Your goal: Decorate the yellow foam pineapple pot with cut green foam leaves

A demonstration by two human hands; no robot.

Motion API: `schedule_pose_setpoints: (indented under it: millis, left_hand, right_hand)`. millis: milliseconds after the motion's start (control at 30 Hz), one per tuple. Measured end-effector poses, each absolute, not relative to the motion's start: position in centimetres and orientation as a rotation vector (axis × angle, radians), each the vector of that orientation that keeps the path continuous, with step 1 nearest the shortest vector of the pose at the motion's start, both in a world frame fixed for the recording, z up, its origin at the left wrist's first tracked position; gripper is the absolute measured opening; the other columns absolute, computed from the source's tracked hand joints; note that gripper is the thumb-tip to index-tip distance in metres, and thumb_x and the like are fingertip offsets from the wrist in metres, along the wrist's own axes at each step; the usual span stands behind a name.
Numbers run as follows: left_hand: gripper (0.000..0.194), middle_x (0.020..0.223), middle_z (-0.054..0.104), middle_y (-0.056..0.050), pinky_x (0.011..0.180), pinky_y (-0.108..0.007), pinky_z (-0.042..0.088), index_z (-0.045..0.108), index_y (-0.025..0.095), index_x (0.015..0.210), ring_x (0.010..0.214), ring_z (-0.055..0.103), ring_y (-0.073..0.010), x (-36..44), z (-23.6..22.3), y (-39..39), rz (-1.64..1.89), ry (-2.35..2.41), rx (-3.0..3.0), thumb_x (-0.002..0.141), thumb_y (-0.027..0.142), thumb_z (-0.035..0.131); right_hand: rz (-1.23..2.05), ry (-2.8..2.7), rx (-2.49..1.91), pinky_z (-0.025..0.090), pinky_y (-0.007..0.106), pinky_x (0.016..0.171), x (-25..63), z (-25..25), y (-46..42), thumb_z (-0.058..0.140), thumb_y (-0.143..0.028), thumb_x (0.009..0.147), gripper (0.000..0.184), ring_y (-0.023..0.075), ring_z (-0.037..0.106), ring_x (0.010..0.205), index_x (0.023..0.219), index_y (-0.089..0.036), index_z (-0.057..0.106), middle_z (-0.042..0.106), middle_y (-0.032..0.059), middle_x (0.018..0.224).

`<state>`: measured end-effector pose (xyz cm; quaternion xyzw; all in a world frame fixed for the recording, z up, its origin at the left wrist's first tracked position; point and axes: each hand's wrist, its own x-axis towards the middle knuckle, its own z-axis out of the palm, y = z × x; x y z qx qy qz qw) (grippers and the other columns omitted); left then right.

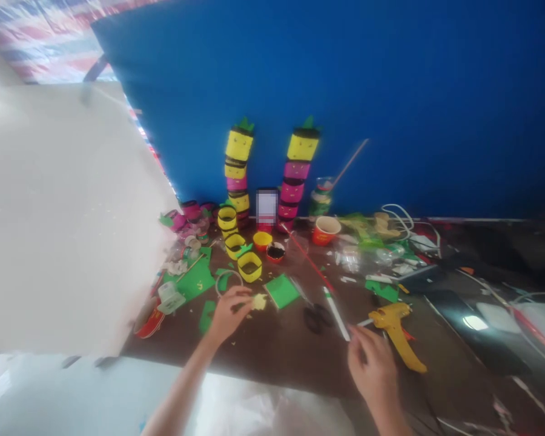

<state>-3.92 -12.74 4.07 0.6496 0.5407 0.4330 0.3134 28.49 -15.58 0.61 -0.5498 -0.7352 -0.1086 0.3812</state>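
Observation:
My left hand (229, 312) is pinched on a small pale yellow piece (258, 301) just above the dark brown table (277, 357), next to a green foam square (281, 290). My right hand (372, 366) is closed, its fingertips at the near end of a thin white stick (337, 315) that lies slanted on the table; the blur hides whether it grips it. A yellow glue gun (397, 330) rests right beside that hand. Black scissors (315, 318) lie between the two hands.
Two tall stacks of yellow and pink foam rings (238, 163) (300, 169) lean on the blue backdrop (345, 91). Loose yellow rings (249, 266), small cups (326, 230), green scraps and white cables (409, 224) crowd the table. A large white board (59, 218) stands on the left.

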Motion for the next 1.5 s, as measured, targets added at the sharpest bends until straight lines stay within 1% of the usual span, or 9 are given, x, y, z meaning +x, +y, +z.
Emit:
schedule_pose_setpoints:
  millis: [167,233,400,667,900,1100,1267,1400,1500]
  left_hand:
    - [0.018,0.108,0.058,-0.009,0.088,-0.036,0.050,0.068,0.020,0.092,0.101,0.058,-0.0209,0.7,3.6,-11.4,1.169,1.350,1.683,0.077,0.028,0.061]
    - [0.032,0.119,0.052,-0.009,0.098,-0.040,0.043,0.063,0.022,0.105,0.113,0.051,-0.0236,1.3,2.9,-11.2,1.064,1.324,1.846,0.074,0.024,0.065]
    - [0.042,0.136,0.037,-0.011,0.104,-0.043,0.036,0.053,0.020,0.119,0.128,0.036,-0.0251,0.9,0.7,-11.6,0.828,1.247,2.110,0.078,0.012,0.053]
    - [0.015,0.098,0.061,-0.008,0.087,-0.033,0.048,0.065,0.018,0.086,0.096,0.058,-0.0179,1.1,1.1,-10.8,1.112,1.371,1.974,0.084,0.019,0.050]
    - [0.019,0.087,0.065,-0.006,0.079,-0.035,0.047,0.064,0.018,0.092,0.084,0.058,-0.0188,1.4,3.0,-10.0,1.069,1.485,1.960,0.086,0.020,0.046]
    - [0.024,0.083,0.059,-0.006,0.074,-0.029,0.047,0.063,0.017,0.096,0.079,0.056,-0.0169,1.6,2.3,-9.6,0.914,1.455,2.000,0.088,0.020,0.040]
    - [0.046,0.110,0.054,-0.014,0.086,-0.040,0.047,0.045,0.016,0.125,0.102,0.053,-0.0248,1.7,1.3,-10.3,0.870,1.536,2.134,0.080,0.026,0.053]
    - [0.040,0.122,0.052,-0.013,0.099,-0.048,0.037,0.051,0.020,0.118,0.119,0.044,-0.0278,1.0,1.3,-11.1,0.881,1.402,2.367,0.078,0.019,0.053]
    - [0.037,0.119,0.056,-0.010,0.100,-0.043,0.039,0.051,0.021,0.117,0.119,0.046,-0.0237,0.6,1.5,-11.3,0.775,1.200,2.482,0.080,0.018,0.051]
  right_hand:
    - [-0.195,-1.977,-1.509,0.047,0.043,0.079,25.3,-0.9,-13.9,0.039,-0.014,0.081,0.031,0.0259,0.055,0.089,0.106,-0.014,0.057,0.061,0.0144,0.096]
    - [-0.200,-2.005,-1.518,0.047,0.045,0.079,25.0,-1.5,-14.1,0.037,-0.014,0.081,0.032,0.0271,0.055,0.090,0.105,-0.013,0.058,0.060,0.0163,0.098]
    - [-0.112,-1.976,-1.466,0.048,0.039,0.079,26.3,-0.5,-15.1,0.038,-0.016,0.082,0.030,0.0237,0.056,0.091,0.104,-0.016,0.058,0.061,0.0131,0.099]
    - [-0.355,-1.929,-1.927,0.043,0.046,0.069,34.0,3.1,-8.5,0.045,-0.026,0.075,0.024,0.0304,0.057,0.078,0.068,-0.013,0.064,0.061,0.0151,0.073]
    - [-0.083,-1.851,-2.219,0.040,0.043,0.056,34.3,3.3,-3.5,0.062,-0.021,0.050,0.014,0.0374,0.055,0.077,0.042,-0.016,0.051,0.058,0.0175,0.062]
    - [0.094,-1.750,-2.125,0.040,0.044,0.061,33.4,4.3,-2.9,0.061,-0.036,0.059,0.021,0.0349,0.058,0.075,0.051,-0.016,0.061,0.059,0.0144,0.058]
    - [0.122,-1.468,-2.039,0.045,0.044,0.068,32.5,5.9,-3.6,0.051,-0.040,0.073,0.029,0.0309,0.062,0.078,0.080,-0.014,0.063,0.065,0.0146,0.074]
    - [0.321,-1.092,-1.624,0.051,0.040,0.065,31.3,7.4,-5.8,0.054,-0.041,0.077,0.034,0.0230,0.064,0.071,0.102,-0.019,0.051,0.065,0.0081,0.083]
    - [0.595,-0.958,-1.340,0.052,0.039,0.061,29.8,7.9,-7.9,0.057,-0.038,0.077,0.025,0.0192,0.063,0.063,0.097,-0.024,0.054,0.063,0.0034,0.084]
